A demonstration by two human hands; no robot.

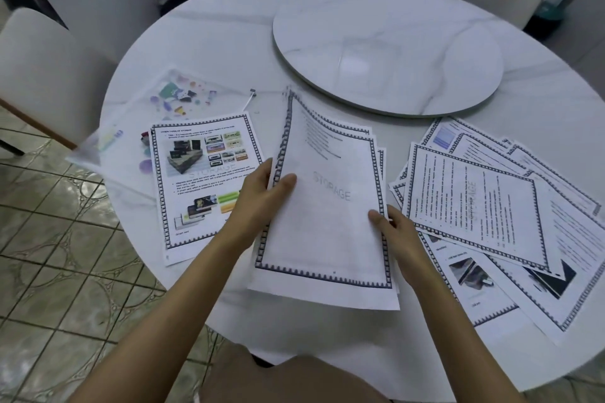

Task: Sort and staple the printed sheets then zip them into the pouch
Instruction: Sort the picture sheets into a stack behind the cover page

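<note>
Centrally, both hands gripped a stack of printed sheets (327, 222) over the round white surface (229, 42). The left hand (262, 195) clamped the stack's left edge, thumb on top. The right hand (394, 234) pinched the right edge the same way. Just left of the left hand, a single colour-printed sheet (199, 173) lay flat. Beyond it, farther left at the surface's rim, lay a see-through pouch (131, 114) dotted with coloured shapes; whether it held anything could not be told. Right of the right hand, loose sheets (484, 206) fanned in an overlapping pile. Beyond both hands sat a round turntable (386, 52).
</note>
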